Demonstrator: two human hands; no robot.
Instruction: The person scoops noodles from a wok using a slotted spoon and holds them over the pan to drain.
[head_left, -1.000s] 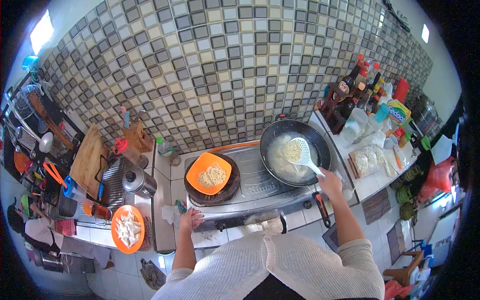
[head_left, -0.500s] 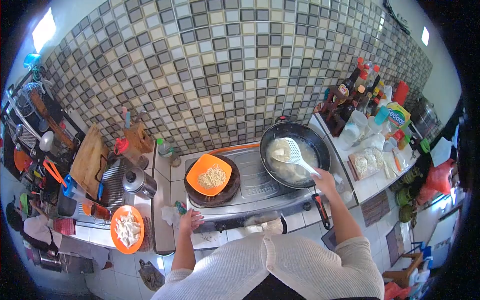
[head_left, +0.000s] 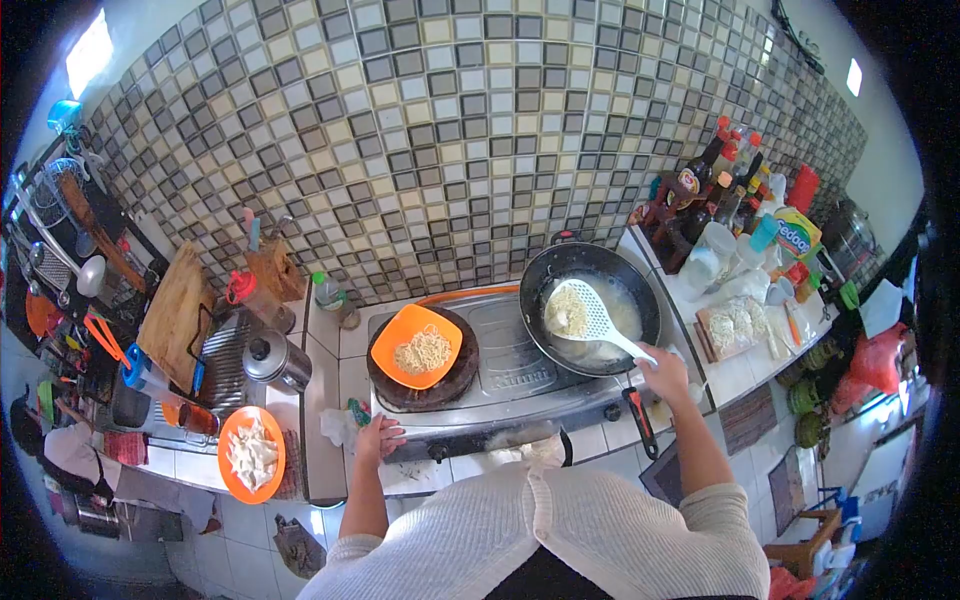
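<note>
My right hand (head_left: pixel 664 374) is closed around the handle of a white slotted skimmer (head_left: pixel 600 325). The skimmer's perforated head is over the black frying pan (head_left: pixel 648 285) on the right burner, with a clump of noodles (head_left: pixel 567 312) on it. Cloudy liquid shows in the pan beneath. My left hand (head_left: pixel 381 438) is by the stove's front left corner, fingers spread and holding nothing; whether it touches the stove I cannot tell. Behind it, an orange square bowl (head_left: pixel 386 352) with noodles (head_left: pixel 424 352) sits on the dark left burner cover.
The pan's black-and-red handle (head_left: pixel 640 422) juts over the stove's front edge. Left are an orange plate of white pieces (head_left: pixel 252 455), a metal pot (head_left: pixel 278 364) and a cutting board (head_left: pixel 176 318). Sauce bottles (head_left: pixel 690 182) and bagged noodles (head_left: pixel 738 325) stand right. Another person (head_left: pixel 75 455) is far left.
The skimmer has come up and tilted, and now carries a clump of noodles. My right hand has shifted slightly right and down. My left hand has barely moved.
</note>
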